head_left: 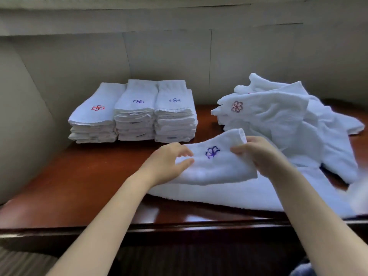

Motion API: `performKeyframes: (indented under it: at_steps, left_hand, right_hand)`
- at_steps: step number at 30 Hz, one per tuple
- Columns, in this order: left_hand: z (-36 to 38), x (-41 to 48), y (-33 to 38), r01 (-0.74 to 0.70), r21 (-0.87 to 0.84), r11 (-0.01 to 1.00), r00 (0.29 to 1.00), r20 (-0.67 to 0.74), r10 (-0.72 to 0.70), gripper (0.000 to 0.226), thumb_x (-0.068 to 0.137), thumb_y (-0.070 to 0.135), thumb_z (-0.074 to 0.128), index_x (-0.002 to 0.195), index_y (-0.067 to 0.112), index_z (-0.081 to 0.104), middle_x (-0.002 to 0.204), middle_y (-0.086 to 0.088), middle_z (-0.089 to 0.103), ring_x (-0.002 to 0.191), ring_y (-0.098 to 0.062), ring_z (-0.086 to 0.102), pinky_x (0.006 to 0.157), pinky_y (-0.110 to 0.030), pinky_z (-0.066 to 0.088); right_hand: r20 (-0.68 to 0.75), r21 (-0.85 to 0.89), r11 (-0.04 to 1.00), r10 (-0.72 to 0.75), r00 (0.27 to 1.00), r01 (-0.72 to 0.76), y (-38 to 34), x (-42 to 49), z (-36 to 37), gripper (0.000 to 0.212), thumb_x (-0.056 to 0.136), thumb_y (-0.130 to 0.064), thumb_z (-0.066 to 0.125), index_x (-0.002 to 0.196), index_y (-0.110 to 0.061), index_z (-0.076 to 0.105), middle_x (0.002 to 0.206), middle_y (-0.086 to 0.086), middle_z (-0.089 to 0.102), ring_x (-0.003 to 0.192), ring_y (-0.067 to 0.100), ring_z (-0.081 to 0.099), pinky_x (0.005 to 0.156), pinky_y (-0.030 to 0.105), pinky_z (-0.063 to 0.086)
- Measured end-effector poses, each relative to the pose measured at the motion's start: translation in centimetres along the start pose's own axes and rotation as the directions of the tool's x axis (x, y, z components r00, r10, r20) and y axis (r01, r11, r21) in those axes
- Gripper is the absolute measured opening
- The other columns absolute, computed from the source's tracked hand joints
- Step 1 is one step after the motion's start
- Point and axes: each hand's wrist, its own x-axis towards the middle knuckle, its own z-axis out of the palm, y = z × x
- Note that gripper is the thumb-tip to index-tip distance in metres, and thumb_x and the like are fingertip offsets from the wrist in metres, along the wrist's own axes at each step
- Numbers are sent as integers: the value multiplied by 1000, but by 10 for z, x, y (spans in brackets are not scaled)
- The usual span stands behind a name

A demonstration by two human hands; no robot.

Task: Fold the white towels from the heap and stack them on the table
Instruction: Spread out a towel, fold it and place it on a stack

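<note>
Right up close, both hands are on the folded towel (215, 164) with the purple emblem: the left hand (169, 162) pinches its left edge between thumb and curled fingers, the right hand (258, 154) grips the right end. It sits over a flat towel (229, 194) on the table (79, 176) — lift carelessly and the fold could spring open or drag that sheet along. Further back, the heap (278, 120) slumps right; three stacks (135, 114) stand left — a crooked landing might topple one.

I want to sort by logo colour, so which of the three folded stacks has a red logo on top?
The left stack: its top towel bears a red logo, while the middle stack and right stack show blue-purple ones.
</note>
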Motion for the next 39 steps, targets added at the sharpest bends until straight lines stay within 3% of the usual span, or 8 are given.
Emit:
performKeyframes:
  at_steps: [5, 10, 15, 22, 28, 33, 36, 39]
  left_hand:
    - [6, 14, -16, 250, -97, 963, 944, -198, -265, 34, 91, 32, 59, 122, 19, 58, 114, -1, 58, 99, -15, 53, 83, -25, 37]
    - [33, 17, -24, 619, -336, 709, 785, 262, -561, 90, 75, 61, 65, 142, 9, 35, 125, -11, 59, 107, -24, 59, 85, -32, 44]
    - [47, 20, -15, 620, -438, 650, 778, 446, -442, 46, 80, 40, 73, 113, 10, 63, 99, -6, 73, 87, -19, 70, 70, -28, 52]
    - [25, 30, -32, 483, -625, 614, 833, 113, -541, 40, 74, 16, 80, 107, 1, 64, 96, -15, 71, 75, -21, 69, 59, -27, 51]
    - [36, 29, -59, 674, -452, 584, 723, 242, -647, 72, 80, 36, 74, 134, -1, 45, 120, -18, 61, 98, -30, 62, 79, -34, 48]
    - [36, 33, -65, 682, -423, 596, 726, 294, -622, 82, 73, 46, 78, 135, 5, 44, 121, -15, 61, 102, -30, 63, 90, -40, 51]
    - [37, 32, -63, 666, -388, 637, 746, 314, -588, 84, 60, 50, 81, 126, 8, 52, 109, -9, 66, 94, -24, 65, 74, -33, 52]
    - [35, 31, -55, 638, -326, 697, 767, 345, -541, 62, 65, 49, 81, 111, 13, 62, 97, -2, 71, 84, -16, 67, 62, -24, 47]
  right_hand:
    - [-251, 12, 1000, -7, 968, 10, -13, -20, -85, 6, 80, -5, 68, 78, -10, 68, 74, 8, 70, 55, 20, 68, 46, 26, 54]
    - [-328, -332, 909, 139, 935, -251, 25, -22, -133, 17, 79, -10, 68, 92, 1, 66, 92, 23, 66, 81, 33, 64, 72, 39, 52]
    - [-340, -651, 624, 268, 901, -432, 51, -11, -128, 34, 86, -15, 59, 116, 2, 57, 110, 19, 59, 87, 26, 52, 71, 29, 39]
    - [-169, -189, 928, 293, 941, -322, 47, -11, -115, 14, 94, -10, 50, 100, -9, 62, 89, 10, 65, 72, 24, 63, 59, 29, 53]
    - [-179, -127, 923, 339, 923, -364, 45, 2, -109, 29, 97, -9, 42, 122, -5, 56, 118, 17, 63, 108, 33, 61, 93, 45, 50]
    - [-230, -189, 904, 339, 912, -383, 47, 5, -118, 25, 93, -12, 46, 111, -3, 59, 99, 16, 65, 85, 31, 64, 69, 36, 54]
    - [-324, -660, 645, 219, 920, -386, 49, 2, -115, 22, 92, -16, 46, 109, -5, 54, 99, 13, 59, 88, 32, 59, 65, 33, 50]
    - [-416, -827, 398, 42, 909, -397, 52, -2, -105, 31, 92, -16, 45, 121, -4, 45, 121, 20, 52, 112, 38, 50, 86, 41, 44]
